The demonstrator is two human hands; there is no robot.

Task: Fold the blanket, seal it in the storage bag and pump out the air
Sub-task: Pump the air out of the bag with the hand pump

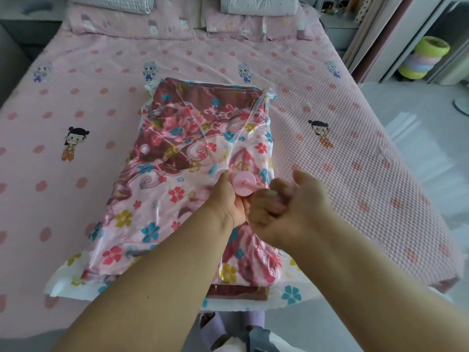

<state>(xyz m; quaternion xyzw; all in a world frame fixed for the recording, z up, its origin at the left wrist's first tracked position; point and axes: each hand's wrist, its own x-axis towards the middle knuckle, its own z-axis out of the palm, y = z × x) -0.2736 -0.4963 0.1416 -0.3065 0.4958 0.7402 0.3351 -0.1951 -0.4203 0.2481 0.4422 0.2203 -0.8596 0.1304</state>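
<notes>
Two bare forearms are stretched out from the bottom edge over a bed [355, 80], with purple slippers [215, 326] seen below them on the floor. At the pink hand pump [245, 185] the two meet: the left hand [225, 199] is curled around the pump body just beneath its round pink top, while the right hand [286, 207] is closed around the pump's handle, whose thin rod is seen running into the disc; this hand is blurred. The pump is stood on the clear storage bag [291, 294], which is printed with small flowers and is laid lengthwise near the foot of the bed. Inside it the folded blanket [177, 138], dark red and pink with large blossoms, is seen through creased plastic. The bed is covered by a pink quilted spread dotted with darker pink spots and cartoon figures. At its head, two pink pillows [132, 24] are set, topped by pale folded bedding. To the right, a pale floor is seen, and a stack of coloured rings [423, 59] is kept in an open cabinet.
</notes>
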